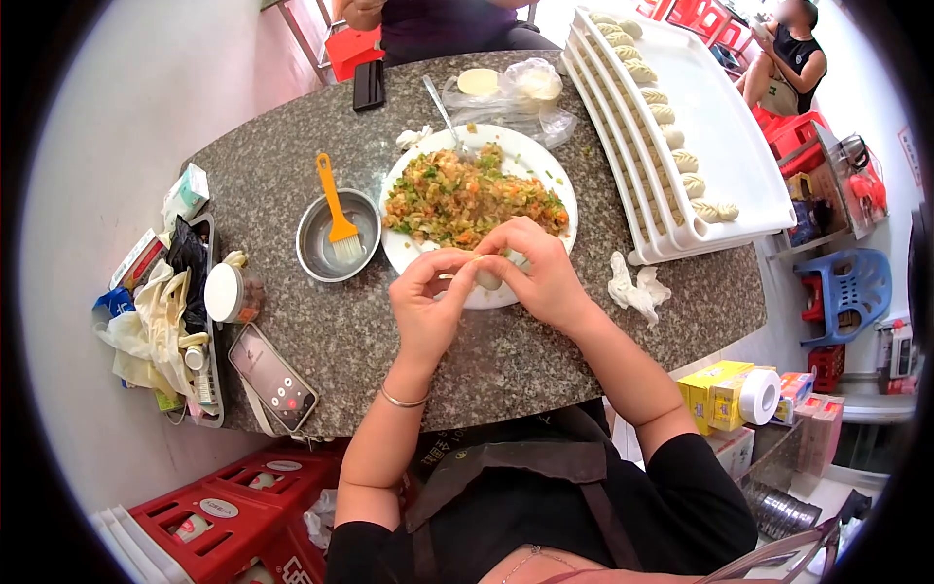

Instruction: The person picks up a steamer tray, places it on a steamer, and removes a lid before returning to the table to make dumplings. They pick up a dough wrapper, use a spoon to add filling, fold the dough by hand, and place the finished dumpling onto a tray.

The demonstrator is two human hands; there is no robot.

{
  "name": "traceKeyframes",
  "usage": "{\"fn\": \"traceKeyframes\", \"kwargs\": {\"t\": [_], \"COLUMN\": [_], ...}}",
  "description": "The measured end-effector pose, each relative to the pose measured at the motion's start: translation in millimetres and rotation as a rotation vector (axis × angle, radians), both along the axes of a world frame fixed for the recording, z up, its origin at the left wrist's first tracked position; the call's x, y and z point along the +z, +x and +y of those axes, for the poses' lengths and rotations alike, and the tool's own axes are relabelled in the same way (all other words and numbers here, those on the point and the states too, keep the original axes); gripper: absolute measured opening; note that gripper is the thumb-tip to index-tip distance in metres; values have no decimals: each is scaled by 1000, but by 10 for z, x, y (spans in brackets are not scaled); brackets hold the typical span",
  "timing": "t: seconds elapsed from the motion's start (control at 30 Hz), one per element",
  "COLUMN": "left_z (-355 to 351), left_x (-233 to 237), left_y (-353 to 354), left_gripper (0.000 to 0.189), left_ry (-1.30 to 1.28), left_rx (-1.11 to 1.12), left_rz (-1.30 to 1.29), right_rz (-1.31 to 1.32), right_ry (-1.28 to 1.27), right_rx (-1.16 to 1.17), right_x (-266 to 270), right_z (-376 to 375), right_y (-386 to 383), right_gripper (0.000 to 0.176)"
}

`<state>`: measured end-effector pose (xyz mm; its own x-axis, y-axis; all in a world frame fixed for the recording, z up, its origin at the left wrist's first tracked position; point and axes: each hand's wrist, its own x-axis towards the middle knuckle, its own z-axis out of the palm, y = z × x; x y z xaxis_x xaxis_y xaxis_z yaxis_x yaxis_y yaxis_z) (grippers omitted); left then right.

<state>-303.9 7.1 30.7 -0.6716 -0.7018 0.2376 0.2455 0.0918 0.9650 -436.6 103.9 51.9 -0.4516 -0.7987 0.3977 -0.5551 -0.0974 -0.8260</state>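
Both my hands meet over the near rim of a white plate heaped with chopped vegetable filling. Between their fingertips is a small pale dumpling, partly covered by the fingers. My left hand pinches its left side, thumb and forefinger closed together. From the right, my right hand pinches the same dumpling at the top edge. A metal spoon rests in the filling at the plate's far side. Left of the plate, a steel bowl holds a brush with an orange handle.
Stacked white trays with rows of dumplings stand at right. Crumpled tissue lies beside them. Round wrappers and plastic bags sit at the back. A phone, jar and crowded basket line the left edge. Another person sits opposite.
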Motion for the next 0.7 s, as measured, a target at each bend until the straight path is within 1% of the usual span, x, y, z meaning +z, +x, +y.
{"fn": "traceKeyframes", "kwargs": {"t": [0.03, 0.17, 0.23, 0.37, 0.43, 0.57, 0.63, 0.67, 0.7], "left_z": [-7, 43, 3, -5, -2, 23, 17, 28, 48], "left_x": [2, 35, -26, -26, -8, 50, 28, 14, 1], "left_y": [0, -36, -27, 7, 6, -4, 0, -12, -32], "left_gripper": [11, 10, 10, 11, 11, 11, 13, 13, 14], "left_ry": [-1, 73, 90, 39, -26, -3, -23, -24, 84], "left_rx": [-12, 5, -43, -49, -39, -12, 12, 12, -19], "left_rz": [3, 24, 25, 16, 1, 4, 13, 13, 77], "right_rz": [41, 47, -143, -145, -24, -71, 6, 6, -32], "right_ry": [-11, 10, 48, 126, 98, 94, 5, 4, 4], "right_rx": [3, -39, -20, 50, 75, 5, 35, 35, 19], "right_x": [-7, -9, 11, 29, 56, 14, 4, 8, 15], "right_z": [1, 15, 22, 23, 18, 5, -8, -6, -2], "right_y": [-1, -12, -28, -83, -74, -20, -9, -4, 4], "right_gripper": [11, 9, 10, 10, 9, 8, 10, 10, 11]}}
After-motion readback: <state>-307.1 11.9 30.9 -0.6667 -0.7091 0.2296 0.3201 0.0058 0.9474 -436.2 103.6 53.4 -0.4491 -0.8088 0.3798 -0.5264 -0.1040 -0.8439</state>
